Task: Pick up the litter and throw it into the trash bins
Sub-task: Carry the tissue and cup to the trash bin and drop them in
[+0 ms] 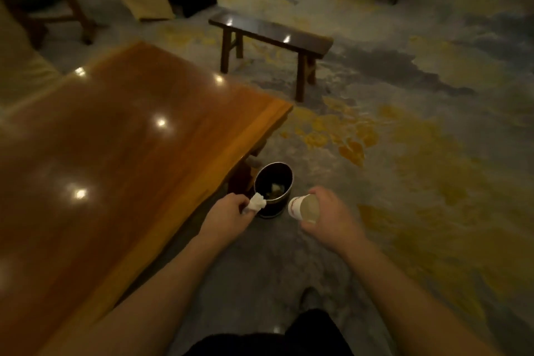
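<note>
On the floor by the corner of the big wooden desk (130, 153) stands a small dark trash bin (273, 191). It is round and open at the top, and some bits of litter lie at the bottom already.

The left hand (228, 211) is closed on a white crumpled tissue (257, 202). The tissue sticks out past the fingers and looks to be right at the near left edge of the bin's rim, maybe just over it. This hand is the nearer one to the bin.

The right hand (329, 214) is wrapped around a paper cup (303, 206). The cup lies on its side in the grip, with its white and red rim pointing left toward the bin. It is just to the right of the bin, close to its side but not over the hole yet.

So the bin sits between the two hands and a little ahead of them. I think the tissue can drop in with only a tiny push forward. The cup needs to go left and a bit forward first, or it may hit the rim and fall on the floor.
</note>
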Motion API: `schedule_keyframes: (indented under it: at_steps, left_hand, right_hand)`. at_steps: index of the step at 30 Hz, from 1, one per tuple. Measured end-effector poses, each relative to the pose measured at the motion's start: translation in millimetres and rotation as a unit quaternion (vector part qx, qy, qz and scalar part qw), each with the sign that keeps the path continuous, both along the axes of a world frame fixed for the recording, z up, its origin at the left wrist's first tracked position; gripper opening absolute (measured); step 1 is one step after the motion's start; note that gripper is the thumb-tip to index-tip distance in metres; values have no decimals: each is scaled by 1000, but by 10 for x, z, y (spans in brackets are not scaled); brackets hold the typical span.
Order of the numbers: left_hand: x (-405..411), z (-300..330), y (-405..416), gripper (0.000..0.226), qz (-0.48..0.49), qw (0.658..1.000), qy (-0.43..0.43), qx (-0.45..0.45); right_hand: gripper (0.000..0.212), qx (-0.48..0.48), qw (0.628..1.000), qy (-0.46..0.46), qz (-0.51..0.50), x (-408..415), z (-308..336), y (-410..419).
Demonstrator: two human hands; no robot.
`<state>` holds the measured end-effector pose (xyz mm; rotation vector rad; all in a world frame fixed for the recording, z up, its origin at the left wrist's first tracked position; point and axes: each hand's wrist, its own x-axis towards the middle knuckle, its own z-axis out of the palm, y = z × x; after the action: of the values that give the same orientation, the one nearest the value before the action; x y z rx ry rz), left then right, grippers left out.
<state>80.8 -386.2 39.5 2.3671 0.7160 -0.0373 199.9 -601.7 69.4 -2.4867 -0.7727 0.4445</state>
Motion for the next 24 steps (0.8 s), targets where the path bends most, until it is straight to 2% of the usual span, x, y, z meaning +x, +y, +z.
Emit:
schedule_keyframes:
  at_steps: [6,11,16,21,24]
  left_hand:
    - [714,-405,-59,11,106,991,58,-58]
    - [1287,-994,53,9,117,979,109,-129]
    - [1970,-2011,326,12,109,968,141,-177]
    - [2549,-3173,575,14,92,970,160,-158]
    - [2837,-3757,712,13,116,972,154,-138]
  right_hand:
    - [69,-27,997,54,54,1033,-410,260]
    - [72,-51,994,87,40,1579,-1013,526]
    - [73,-70,992,103,-5,2027,-1973,819]
    - [81,-55,986,137,-73,2429,-3105,1178]
    - [77,-61,982,155,-88,2647,-3727,1360]
